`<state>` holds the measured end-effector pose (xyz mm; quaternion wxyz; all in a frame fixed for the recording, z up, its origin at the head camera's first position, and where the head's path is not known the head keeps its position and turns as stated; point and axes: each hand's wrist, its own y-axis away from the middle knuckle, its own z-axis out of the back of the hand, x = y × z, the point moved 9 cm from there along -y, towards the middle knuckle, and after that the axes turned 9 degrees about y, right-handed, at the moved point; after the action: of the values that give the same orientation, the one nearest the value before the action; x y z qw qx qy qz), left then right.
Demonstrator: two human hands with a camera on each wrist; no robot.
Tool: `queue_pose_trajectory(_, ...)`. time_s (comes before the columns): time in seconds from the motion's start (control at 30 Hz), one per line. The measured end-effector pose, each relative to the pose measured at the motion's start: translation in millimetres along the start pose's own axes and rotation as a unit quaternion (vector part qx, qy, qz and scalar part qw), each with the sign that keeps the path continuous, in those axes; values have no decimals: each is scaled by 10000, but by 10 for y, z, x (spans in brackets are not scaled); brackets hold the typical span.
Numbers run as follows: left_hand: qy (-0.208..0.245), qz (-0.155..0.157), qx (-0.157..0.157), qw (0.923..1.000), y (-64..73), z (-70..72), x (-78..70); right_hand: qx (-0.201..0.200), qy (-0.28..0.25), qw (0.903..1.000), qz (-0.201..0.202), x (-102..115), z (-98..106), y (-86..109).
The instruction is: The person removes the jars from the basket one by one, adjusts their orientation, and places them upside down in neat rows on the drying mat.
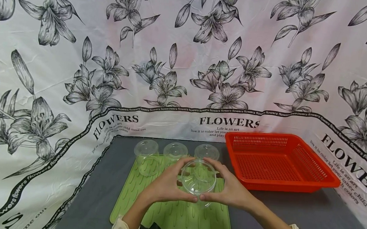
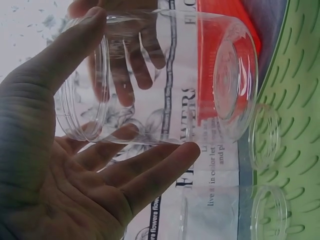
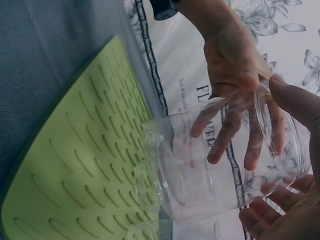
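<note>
Between my two hands is a clear round jar [image 1: 198, 179], raised above the green ridged mat [image 1: 156, 213]. My left hand [image 1: 168, 183] grips its left side and my right hand [image 1: 231, 188] its right side, thumbs at the near edge of the top. In the left wrist view the clear jar [image 2: 165, 120] has a ridged band at its top; whether a separate lid sits there I cannot tell. Around it in the right wrist view, fingers of the left hand [image 3: 232, 75] and the right hand [image 3: 295, 215] curve from opposite sides.
Along the mat's back edge stand three more clear jars: a left one [image 1: 146, 161], a middle one [image 1: 175, 150] and a right one [image 1: 207, 152]. A red perforated basket [image 1: 291, 187] is at the back right of the grey table [image 1: 95, 193]. Behind hangs a flower-printed cloth [image 1: 170, 124].
</note>
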<state>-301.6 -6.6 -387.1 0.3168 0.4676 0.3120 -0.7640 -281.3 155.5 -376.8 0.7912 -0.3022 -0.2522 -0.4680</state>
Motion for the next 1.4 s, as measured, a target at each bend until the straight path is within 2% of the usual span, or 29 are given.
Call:
queue_pose_trajectory(0.4, 592, -48, 52, 9982, 54, 5, 13, -167, -136, 9996, 205, -66, -18, 73)
queue_pose_trajectory(0.57, 834, -190, 61, 9963, 63, 12, 3, -216, -130, 9993, 280, -107, -40, 111)
queue_pose_trajectory(0.8, 1608, -310, 177, 9863, 91, 8, 14, -308, -267, 9977, 549, -133, -74, 134)
queue_pose_trajectory(1.0, 2035, -458, 313, 9775, 110, 1, 22, -348, -382, 9963, 680, -130, -87, 156)
queue_pose_trajectory(1.17, 2205, -602, 409, 9727, 121, -2, 18, -408, -356, 9958, 741, -113, -84, 170)
queue_pose_trajectory(1.4, 2243, -636, 473, 9713, 125, -12, 32, -411, -314, 9951, 848, -111, -96, 184)
